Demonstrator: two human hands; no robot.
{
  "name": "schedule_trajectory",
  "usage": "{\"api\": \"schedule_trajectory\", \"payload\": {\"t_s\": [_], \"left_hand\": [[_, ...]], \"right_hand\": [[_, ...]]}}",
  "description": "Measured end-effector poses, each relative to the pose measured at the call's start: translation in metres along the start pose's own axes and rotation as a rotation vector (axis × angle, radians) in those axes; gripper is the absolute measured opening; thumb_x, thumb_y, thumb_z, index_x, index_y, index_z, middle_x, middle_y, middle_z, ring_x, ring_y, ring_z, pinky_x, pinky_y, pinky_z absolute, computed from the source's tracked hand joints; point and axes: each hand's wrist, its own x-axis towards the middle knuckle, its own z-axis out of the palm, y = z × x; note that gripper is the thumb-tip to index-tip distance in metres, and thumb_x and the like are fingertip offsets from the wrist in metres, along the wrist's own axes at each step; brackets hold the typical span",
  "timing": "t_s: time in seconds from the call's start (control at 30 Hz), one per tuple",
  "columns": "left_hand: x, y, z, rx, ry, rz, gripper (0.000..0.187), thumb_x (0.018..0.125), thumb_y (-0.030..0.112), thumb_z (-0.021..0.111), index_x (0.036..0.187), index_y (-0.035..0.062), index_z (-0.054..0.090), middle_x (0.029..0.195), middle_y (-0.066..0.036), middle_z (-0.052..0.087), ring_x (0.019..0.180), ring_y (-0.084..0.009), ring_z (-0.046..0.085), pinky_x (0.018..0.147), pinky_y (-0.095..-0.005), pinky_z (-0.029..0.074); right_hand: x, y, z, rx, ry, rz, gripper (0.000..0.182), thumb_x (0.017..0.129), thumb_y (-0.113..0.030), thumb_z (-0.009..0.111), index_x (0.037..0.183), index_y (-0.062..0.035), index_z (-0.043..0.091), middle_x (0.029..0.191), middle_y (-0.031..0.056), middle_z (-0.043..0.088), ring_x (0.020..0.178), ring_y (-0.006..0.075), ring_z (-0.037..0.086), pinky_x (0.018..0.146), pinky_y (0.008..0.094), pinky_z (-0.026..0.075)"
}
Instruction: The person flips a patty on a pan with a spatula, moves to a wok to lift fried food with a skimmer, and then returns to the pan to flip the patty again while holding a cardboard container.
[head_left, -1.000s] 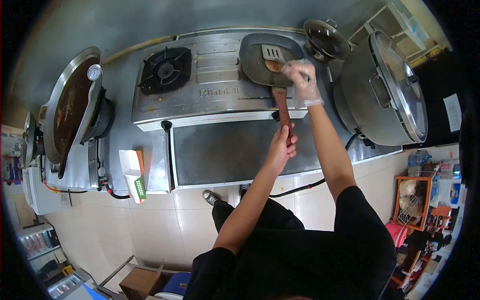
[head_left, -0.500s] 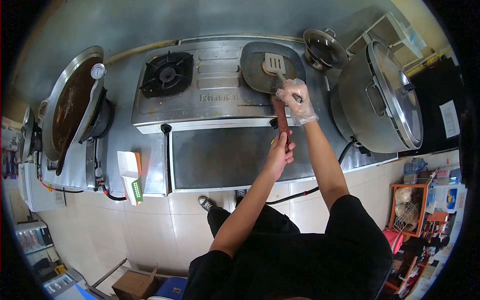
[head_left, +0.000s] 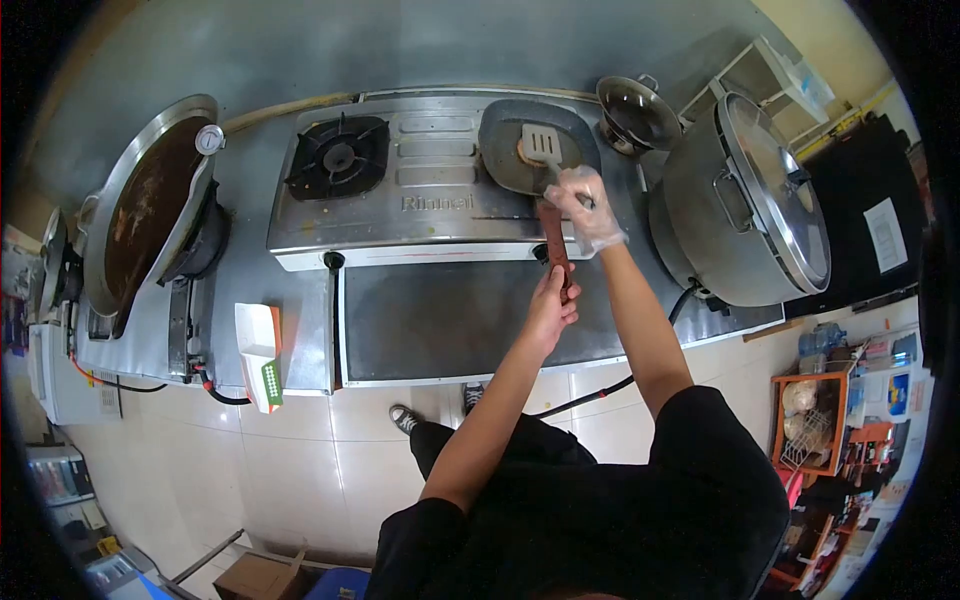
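Note:
My bare left hand is closed round the end of the brown handle of a grey frying pan. That pan sits over the right burner of a steel gas stove. In a clear plastic glove, my right hand grips a slotted spatula by its handle, just above the pan's near edge. The spatula's pale head lies over a small round browned patty, whose rim shows on the left; the rest is hidden beneath it.
A bare burner is on the stove's left. A large pot with a lid and a smaller pan stand to the right. Far left is a wide pan of dark liquid with a thermometer. An open paper box lies at the counter's front edge.
The view has shifted slightly. Both hands keep their hold on the pan handle and the spatula. The spatula head has turned a little over the patty, showing more of its left rim.

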Motion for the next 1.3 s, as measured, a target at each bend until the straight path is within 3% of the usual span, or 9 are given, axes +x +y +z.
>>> {"api": "schedule_trajectory", "payload": {"t_s": [0.3,0.5,0.63,0.73,0.87,0.9,1.0,1.13,1.3], "left_hand": [[0.007,-0.006,-0.012,-0.040,-0.033,0.019,0.030,0.101,0.045,0.041,0.113,0.0200,0.051,0.073,0.007,0.044,0.051,-0.0036,0.030,0.050,-0.0211,0.029],[0.006,-0.007,-0.006,-0.024,-0.002,0.022,0.029,0.102,0.044,0.039,0.114,0.0200,0.049,0.072,0.007,0.044,0.051,-0.0033,0.029,0.048,-0.0208,0.028],[0.001,-0.009,-0.006,-0.032,0.001,-0.006,0.029,0.102,0.044,0.038,0.113,0.0189,0.048,0.071,0.006,0.043,0.048,-0.0028,0.029,0.044,-0.0204,0.028],[0.006,-0.007,-0.008,-0.032,-0.005,0.008,0.029,0.102,0.044,0.038,0.113,0.0189,0.047,0.071,0.006,0.043,0.048,-0.0027,0.028,0.045,-0.0202,0.027],[0.004,-0.010,-0.007,-0.030,-0.018,0.016,0.029,0.103,0.043,0.038,0.117,0.0198,0.048,0.073,0.007,0.044,0.052,-0.0032,0.029,0.050,-0.0203,0.028],[0.004,-0.010,-0.006,-0.031,-0.020,0.012,0.030,0.103,0.043,0.038,0.117,0.0198,0.048,0.073,0.007,0.044,0.052,-0.0032,0.029,0.050,-0.0202,0.027],[0.002,-0.008,-0.006,-0.028,-0.033,0.008,0.030,0.103,0.043,0.038,0.118,0.0197,0.048,0.073,0.007,0.044,0.053,-0.0033,0.029,0.050,-0.0200,0.027],[0.000,-0.006,-0.007,-0.016,-0.032,0.006,0.031,0.102,0.044,0.038,0.119,0.0193,0.048,0.074,0.007,0.044,0.053,-0.0034,0.029,0.051,-0.0201,0.028],[0.000,-0.013,-0.005,-0.047,-0.030,0.039,0.030,0.102,0.045,0.039,0.115,0.0195,0.047,0.072,0.007,0.043,0.050,-0.0026,0.029,0.045,-0.0195,0.028]], "right_hand": [[-0.028,-0.004,0.005,-0.006,0.118,-0.125,0.035,0.077,-0.014,0.066,0.052,-0.0024,0.044,0.053,0.0058,0.041,0.052,0.0196,0.042,0.054,0.0322,0.032],[-0.013,0.051,0.005,-0.003,0.219,0.009,0.016,0.084,-0.007,0.070,0.090,-0.0073,0.056,0.096,0.0064,0.057,0.082,0.0156,0.055,0.074,0.0300,0.046],[-0.063,0.059,-0.003,0.034,0.214,-0.038,0.011,0.086,-0.010,0.068,0.081,-0.0074,0.058,0.093,0.0070,0.057,0.076,0.0166,0.052,0.076,0.0325,0.045],[-0.041,0.036,-0.021,-0.037,-0.177,-0.111,0.019,0.085,-0.010,0.066,0.069,-0.0072,0.056,0.083,0.0042,0.056,0.071,0.0160,0.049,0.071,0.0331,0.041],[-0.009,0.013,0.020,0.045,0.409,0.093,0.031,0.084,-0.007,0.064,0.058,-0.0065,0.049,0.064,-0.0001,0.049,0.068,0.0120,0.047,0.063,0.0310,0.034],[-0.003,0.036,-0.010,0.028,0.005,0.167,0.023,0.087,-0.011,0.066,0.068,-0.0063,0.054,0.072,0.0031,0.052,0.073,0.0108,0.048,0.066,0.0295,0.037],[-0.035,0.040,0.005,-0.035,0.329,0.031,0.025,0.087,-0.010,0.064,0.066,-0.0053,0.051,0.069,0.0032,0.049,0.068,0.0122,0.047,0.062,0.0306,0.037],[-0.043,0.017,-0.016,-0.024,-0.090,0.047,0.014,0.083,-0.013,0.070,0.078,-0.0058,0.059,0.086,0.0055,0.056,0.082,0.0139,0.052,0.072,0.0291,0.041],[-0.013,0.023,0.005,-0.149,0.303,-0.034,0.023,0.086,-0.010,0.063,0.067,-0.0046,0.050,0.068,0.0015,0.048,0.070,0.0151,0.047,0.066,0.0306,0.039]]}}
